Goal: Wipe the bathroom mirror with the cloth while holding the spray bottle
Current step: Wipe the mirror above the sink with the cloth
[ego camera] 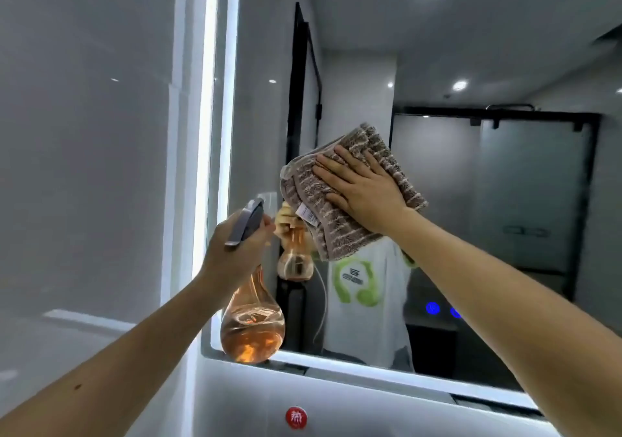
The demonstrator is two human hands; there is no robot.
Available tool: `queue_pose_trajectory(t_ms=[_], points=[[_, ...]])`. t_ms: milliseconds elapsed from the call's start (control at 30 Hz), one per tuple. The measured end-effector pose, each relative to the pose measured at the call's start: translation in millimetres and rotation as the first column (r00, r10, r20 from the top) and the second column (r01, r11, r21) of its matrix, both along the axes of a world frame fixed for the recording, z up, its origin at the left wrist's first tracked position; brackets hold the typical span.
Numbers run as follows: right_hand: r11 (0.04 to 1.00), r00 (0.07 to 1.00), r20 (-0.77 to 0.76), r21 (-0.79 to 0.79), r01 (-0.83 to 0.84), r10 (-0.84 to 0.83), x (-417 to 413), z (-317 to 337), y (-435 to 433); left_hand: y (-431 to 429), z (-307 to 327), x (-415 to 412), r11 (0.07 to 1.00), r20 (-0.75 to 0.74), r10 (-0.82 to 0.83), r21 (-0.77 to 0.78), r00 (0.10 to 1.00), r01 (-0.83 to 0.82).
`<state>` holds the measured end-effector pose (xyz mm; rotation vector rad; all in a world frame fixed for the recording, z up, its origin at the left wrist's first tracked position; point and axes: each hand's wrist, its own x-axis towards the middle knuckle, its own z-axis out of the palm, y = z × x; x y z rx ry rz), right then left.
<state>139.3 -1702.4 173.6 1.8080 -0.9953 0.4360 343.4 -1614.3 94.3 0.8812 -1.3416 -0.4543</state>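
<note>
A large mirror (488,201) with a lit white border fills the wall ahead. My right hand (361,186) lies flat on a folded brown striped cloth (323,221) and presses it against the glass near the mirror's middle. A white label hangs from the cloth's lower left. My left hand (235,251) grips the neck of a clear spray bottle (250,322) with orange liquid and a grey trigger head, held upright in front of the mirror's lower left corner. The bottle's reflection shows just right of it.
A glossy grey wall (84,167) stands to the left of the mirror. Below the mirror is a white surface with a round red sticker (296,417). Two blue lit touch buttons (433,308) glow on the glass. The mirror reflects a person's white shirt and a black-framed shower door.
</note>
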Motion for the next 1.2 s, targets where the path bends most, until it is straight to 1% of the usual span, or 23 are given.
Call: queue_pose_trajectory(t_ms=[67, 167, 233, 400, 533, 600, 700, 767, 867, 933, 967, 1033, 1133, 1200], points=[[1.0, 0.999, 0.049, -0.029, -0.005, 0.006, -5, 12, 1, 4, 19, -11, 1.0, -0.025, -0.017, -0.01, 1.0, 0.017], [0.999, 0.998, 0.045, -0.032, -0.038, 0.04, -9, 18, 0, 6, 42, -24, 0.999, -0.036, -0.03, -0.024, 0.999, 0.029], [0.997, 0.997, 0.069, -0.067, -0.039, 0.044, -18, 26, -1, 3, 53, -30, 0.999, -0.055, -0.021, -0.039, 0.998, 0.019], [0.987, 0.967, 0.252, -0.162, 0.006, 0.036, -61, 83, 8, -17, 68, -43, 0.998, -0.106, -0.01, -0.061, 0.994, 0.003], [0.991, 0.911, 0.411, -0.108, 0.076, -0.025, -112, 119, 21, -23, 85, -69, 0.995, -0.138, -0.017, -0.101, 0.99, 0.003], [0.99, 0.88, 0.473, -0.101, 0.101, -0.042, -143, 118, 27, -21, 97, -86, 0.993, -0.119, -0.029, -0.117, 0.992, 0.015], [0.983, 0.824, 0.564, -0.122, 0.14, -0.048, -193, 96, 37, -15, 110, -113, 0.985, -0.057, -0.046, -0.172, 0.997, 0.035], [0.976, 0.785, 0.616, -0.124, 0.177, -0.064, -220, 75, 45, -9, 111, -129, 0.978, -0.04, -0.11, -0.18, 0.993, 0.101], [0.976, 0.734, 0.673, -0.092, 0.196, -0.084, -228, 57, 49, -4, 105, -138, 0.97, -0.105, -0.221, -0.128, 0.97, 0.207], [0.98, 0.695, 0.713, -0.06, 0.191, -0.092, -218, 59, 47, 2, 102, -130, 0.964, -0.167, -0.257, -0.119, 0.952, 0.24], [0.98, 0.689, 0.718, -0.056, 0.191, -0.093, -211, 63, 47, 4, 101, -124, 0.962, -0.173, -0.263, -0.121, 0.949, 0.245], [0.98, 0.73, 0.676, -0.06, 0.189, -0.099, -190, 68, 45, 8, 96, -109, 0.966, -0.091, -0.247, -0.107, 0.965, 0.237], [0.987, 0.843, 0.527, -0.045, 0.152, -0.106, -136, 66, 36, 14, 75, -84, 0.973, 0.084, -0.205, -0.094, 0.975, 0.213], [0.993, 0.889, 0.451, -0.042, 0.108, -0.078, -92, 55, 25, 15, 54, -64, 0.981, 0.12, -0.167, -0.083, 0.979, 0.177]])
